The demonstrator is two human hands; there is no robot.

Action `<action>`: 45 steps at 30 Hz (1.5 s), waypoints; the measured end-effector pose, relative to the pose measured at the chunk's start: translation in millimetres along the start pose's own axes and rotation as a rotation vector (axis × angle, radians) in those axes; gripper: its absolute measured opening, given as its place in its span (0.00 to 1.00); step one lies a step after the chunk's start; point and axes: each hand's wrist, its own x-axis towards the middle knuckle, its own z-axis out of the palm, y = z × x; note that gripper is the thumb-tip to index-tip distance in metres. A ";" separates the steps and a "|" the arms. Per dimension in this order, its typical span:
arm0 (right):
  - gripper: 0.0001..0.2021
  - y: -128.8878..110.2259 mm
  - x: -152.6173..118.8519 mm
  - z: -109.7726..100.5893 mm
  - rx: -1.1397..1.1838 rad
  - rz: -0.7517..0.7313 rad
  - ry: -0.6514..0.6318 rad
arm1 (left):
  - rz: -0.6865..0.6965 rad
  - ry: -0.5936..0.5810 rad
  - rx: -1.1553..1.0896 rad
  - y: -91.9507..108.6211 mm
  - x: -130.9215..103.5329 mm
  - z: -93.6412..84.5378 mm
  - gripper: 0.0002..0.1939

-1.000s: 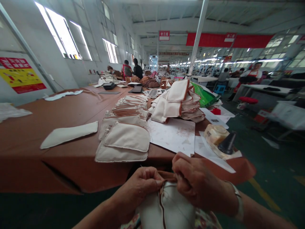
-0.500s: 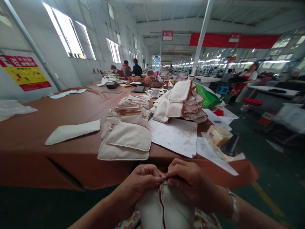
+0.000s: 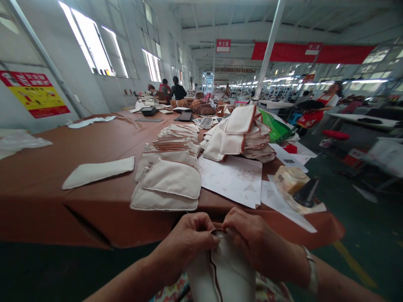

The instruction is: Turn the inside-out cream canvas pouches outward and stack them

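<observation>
Left hand [image 3: 189,239] nearly closed, thumb and finger pinch brown rim of cream pouch [image 3: 234,272]; right hand [image 3: 253,237] curled, gripping same rim just beside. Pouch is below hands, before edge of desk [image 3: 103,140], over flowered cloth [image 3: 171,290]; smooth, leather-like, wavy dark line down front. Brown cover [image 3: 135,226] hangs in fold at desk front. On desk: overlapping cream panels [image 3: 171,180], heaped pile [image 3: 234,142] with brown borders, white paper [image 3: 231,182], black cone [image 3: 306,193] near right corner. At left, cover shows widely around single panel [image 3: 99,173]. Beyond: pale wall [image 3: 94,96], green floor [image 3: 341,201].
</observation>
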 end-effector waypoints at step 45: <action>0.36 -1.7 7.3 22.5 1.027 0.587 0.013 | 0.572 -0.357 0.877 20.3 7.2 -21.4 0.10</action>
